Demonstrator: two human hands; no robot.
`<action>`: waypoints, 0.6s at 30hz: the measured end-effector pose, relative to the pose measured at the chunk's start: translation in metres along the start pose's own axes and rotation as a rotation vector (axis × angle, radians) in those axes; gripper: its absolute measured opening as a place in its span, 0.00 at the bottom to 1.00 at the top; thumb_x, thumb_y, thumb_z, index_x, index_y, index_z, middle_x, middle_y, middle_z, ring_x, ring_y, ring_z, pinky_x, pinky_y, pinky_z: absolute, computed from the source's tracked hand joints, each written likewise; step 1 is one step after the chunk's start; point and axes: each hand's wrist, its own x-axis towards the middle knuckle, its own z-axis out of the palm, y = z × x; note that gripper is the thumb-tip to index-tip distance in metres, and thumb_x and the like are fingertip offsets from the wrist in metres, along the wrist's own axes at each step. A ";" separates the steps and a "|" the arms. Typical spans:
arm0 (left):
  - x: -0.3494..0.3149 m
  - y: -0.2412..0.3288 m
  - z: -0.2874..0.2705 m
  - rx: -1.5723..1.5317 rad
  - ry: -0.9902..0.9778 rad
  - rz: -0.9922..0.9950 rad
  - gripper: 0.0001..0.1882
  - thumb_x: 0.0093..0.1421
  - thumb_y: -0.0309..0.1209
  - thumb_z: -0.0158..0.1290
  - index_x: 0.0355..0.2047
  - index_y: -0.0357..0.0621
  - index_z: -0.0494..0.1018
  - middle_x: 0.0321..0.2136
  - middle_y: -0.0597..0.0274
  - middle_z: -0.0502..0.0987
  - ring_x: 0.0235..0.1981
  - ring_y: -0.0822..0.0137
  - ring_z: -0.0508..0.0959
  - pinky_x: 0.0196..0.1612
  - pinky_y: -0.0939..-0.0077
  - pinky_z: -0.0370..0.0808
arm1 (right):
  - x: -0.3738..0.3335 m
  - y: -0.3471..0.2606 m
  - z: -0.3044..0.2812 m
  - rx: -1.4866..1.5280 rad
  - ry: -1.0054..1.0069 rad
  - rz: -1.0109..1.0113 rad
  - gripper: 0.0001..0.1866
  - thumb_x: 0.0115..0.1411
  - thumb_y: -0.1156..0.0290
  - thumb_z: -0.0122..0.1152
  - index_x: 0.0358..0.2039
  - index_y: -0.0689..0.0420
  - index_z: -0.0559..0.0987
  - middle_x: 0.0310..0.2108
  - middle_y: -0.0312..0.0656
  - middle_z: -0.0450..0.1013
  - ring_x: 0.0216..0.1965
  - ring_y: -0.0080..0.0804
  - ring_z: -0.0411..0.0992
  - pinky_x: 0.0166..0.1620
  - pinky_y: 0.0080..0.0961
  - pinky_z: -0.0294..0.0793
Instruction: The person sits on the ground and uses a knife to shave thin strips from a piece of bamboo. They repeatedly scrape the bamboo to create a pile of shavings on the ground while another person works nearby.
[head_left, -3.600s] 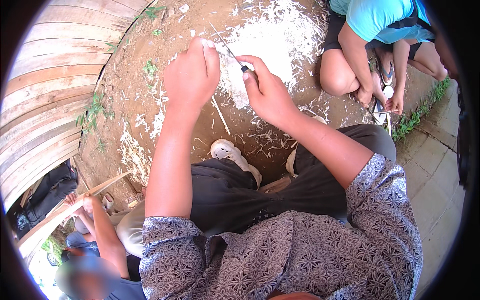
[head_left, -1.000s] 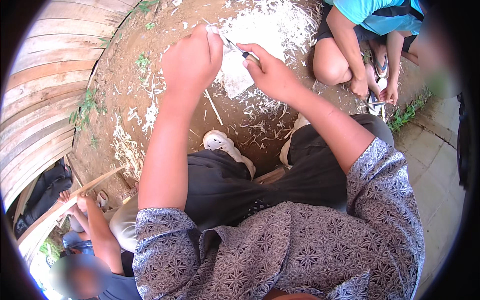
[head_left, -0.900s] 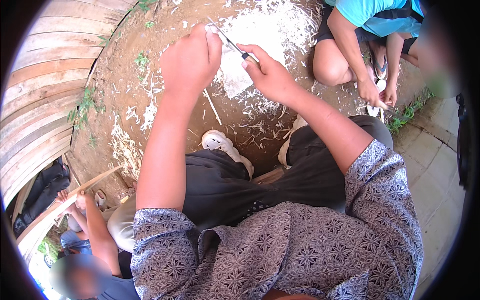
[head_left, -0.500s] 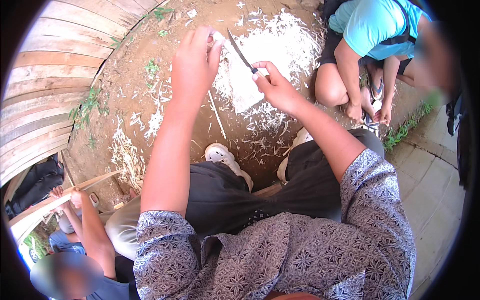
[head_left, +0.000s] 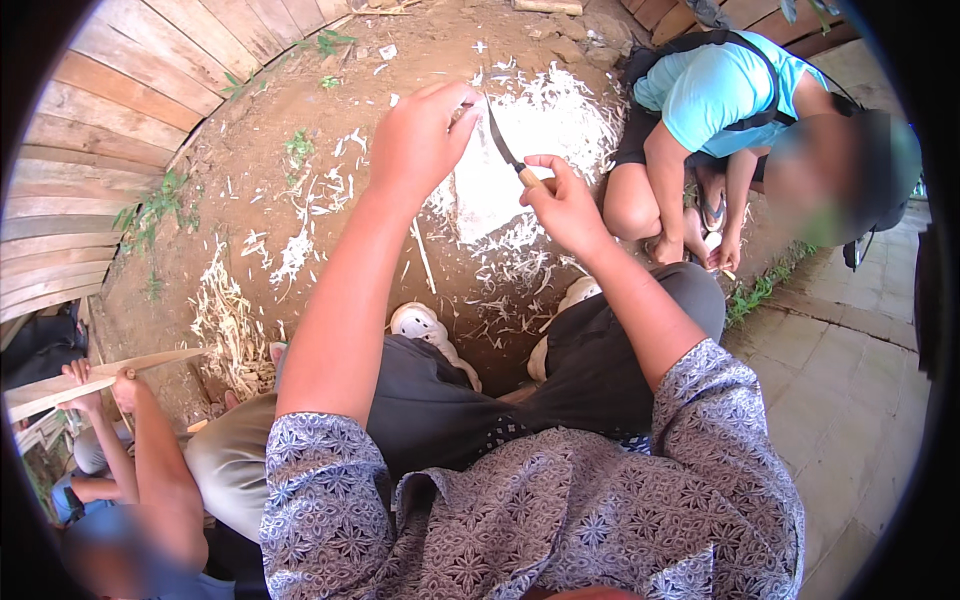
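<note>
My right hand (head_left: 565, 208) grips a knife (head_left: 502, 138) by its light wooden handle, its dark, slightly curved blade slanting up and to the left. The blade's tip comes close to the fingers of my left hand (head_left: 418, 135). That hand is closed in a pinch; what it holds, if anything, is lost in glare against the pale ground behind. Beneath both hands, a heap of white shavings (head_left: 575, 115) covers the soil around a bright, flat pale patch (head_left: 485, 205). A thin pale stick (head_left: 424, 258) lies on the ground below my left forearm.
At the right, a person in a turquoise shirt (head_left: 690, 95) crouches with hands lowered near their feet. At the lower left, another person's hands hold a long wooden strip (head_left: 110, 378). A plank wall (head_left: 110, 120) curves along the left; paving tiles (head_left: 830, 400) lie at the right.
My view has shifted a little. Both hands have come slightly lower and closer together, and more of the knife's handle shows. The left person's wooden strip sits farther left in view.
</note>
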 end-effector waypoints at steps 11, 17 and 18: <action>-0.006 0.010 -0.005 0.112 0.010 0.100 0.06 0.62 0.33 0.60 0.35 0.47 0.82 0.34 0.61 0.81 0.36 0.52 0.81 0.38 0.60 0.78 | -0.022 -0.006 0.037 -0.019 0.186 -0.220 0.16 0.71 0.69 0.53 0.57 0.57 0.69 0.31 0.44 0.77 0.26 0.26 0.73 0.32 0.28 0.71; -0.009 0.015 -0.006 0.145 0.023 0.109 0.05 0.61 0.33 0.60 0.35 0.48 0.82 0.34 0.61 0.81 0.35 0.52 0.81 0.38 0.60 0.78 | -0.011 0.026 0.035 -0.144 0.136 -0.189 0.17 0.71 0.69 0.54 0.57 0.57 0.67 0.27 0.47 0.75 0.25 0.31 0.73 0.34 0.32 0.73; -0.008 0.013 -0.007 0.155 0.021 0.104 0.05 0.61 0.33 0.60 0.35 0.48 0.82 0.34 0.62 0.81 0.35 0.52 0.81 0.37 0.60 0.78 | -0.011 0.021 0.036 -0.118 0.107 -0.165 0.17 0.71 0.69 0.54 0.57 0.57 0.66 0.27 0.47 0.75 0.25 0.32 0.73 0.34 0.33 0.73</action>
